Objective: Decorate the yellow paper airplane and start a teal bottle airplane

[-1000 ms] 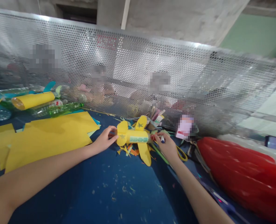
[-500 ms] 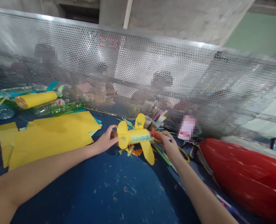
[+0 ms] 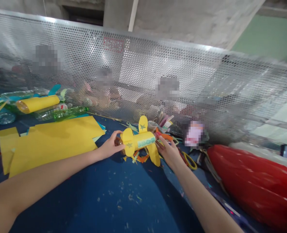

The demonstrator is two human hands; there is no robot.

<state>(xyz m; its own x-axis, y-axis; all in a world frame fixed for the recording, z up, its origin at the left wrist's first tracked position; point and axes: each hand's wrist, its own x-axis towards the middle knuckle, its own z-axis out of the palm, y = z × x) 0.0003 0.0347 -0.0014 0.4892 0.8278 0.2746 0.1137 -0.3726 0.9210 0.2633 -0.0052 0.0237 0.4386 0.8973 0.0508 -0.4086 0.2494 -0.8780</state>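
A yellow paper airplane built round a bottle, with green stars and a teal window strip, is held just above the blue table. My left hand is closed on its tail end at the left. My right hand touches its nose end at the right, fingers curled against the front; whether it grips the plane is unclear. Orange and yellow paper scraps lie under the plane.
Yellow paper sheets lie at the left, with a yellow roll and green plastic bottles behind them. A perforated metal screen walls the table's far side. A red shiny bag fills the right. Paper strips stand in a cup.
The plane has tilted, its nose rising and turning toward the screen. My right hand has slid left along the nose; the marker seen in it a second ago no longer shows.
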